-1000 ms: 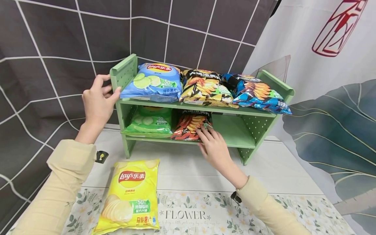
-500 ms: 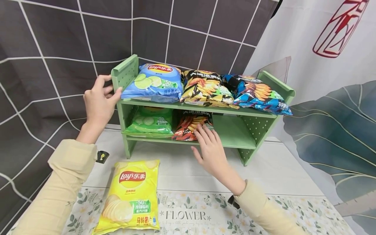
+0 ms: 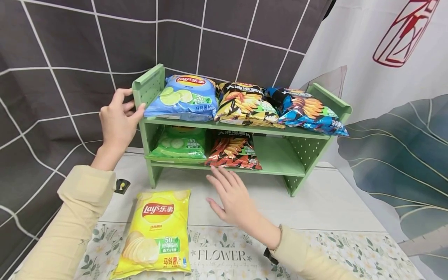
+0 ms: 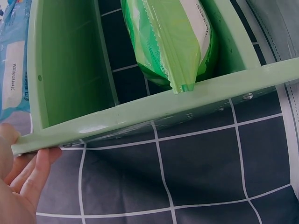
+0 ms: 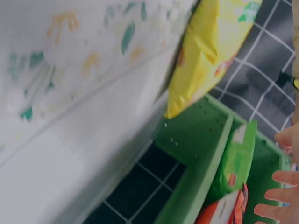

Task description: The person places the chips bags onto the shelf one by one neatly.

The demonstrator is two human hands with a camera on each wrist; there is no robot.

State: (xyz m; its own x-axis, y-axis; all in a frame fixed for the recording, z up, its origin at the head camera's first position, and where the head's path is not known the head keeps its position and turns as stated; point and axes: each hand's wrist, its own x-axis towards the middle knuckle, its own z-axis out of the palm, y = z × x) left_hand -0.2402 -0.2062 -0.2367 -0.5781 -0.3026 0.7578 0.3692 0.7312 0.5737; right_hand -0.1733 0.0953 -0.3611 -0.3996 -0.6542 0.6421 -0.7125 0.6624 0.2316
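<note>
My left hand (image 3: pixel 120 120) grips the left side panel of a green two-tier shelf (image 3: pixel 278 155), thumb at the front edge and fingers behind; the left wrist view shows those fingers (image 4: pixel 39 175) curled under the panel. Just in front of the lower tier, my right hand (image 3: pixel 232 196) is spread and holds nothing, its fingertips close below a red potato chip bag (image 3: pixel 232 149). That bag lies beside a green chip bag (image 3: pixel 182 146) on the lower tier. A large yellow Lay's chip bag (image 3: pixel 154 237) lies flat on the table, left of my right hand.
Along the top tier lie a light blue chip bag (image 3: pixel 185 97), a black and gold one (image 3: pixel 246 105) and a dark blue one (image 3: pixel 308 111) overhanging the front at right. A floral mat (image 3: pixel 315 252) covers the near table. Dark grid-patterned cloth (image 3: pixel 224 58) hangs behind.
My right hand has left the red chip bag, drawing back toward me and slightly left, so the bag's front shows. My left hand keeps its grip on the shelf panel.
</note>
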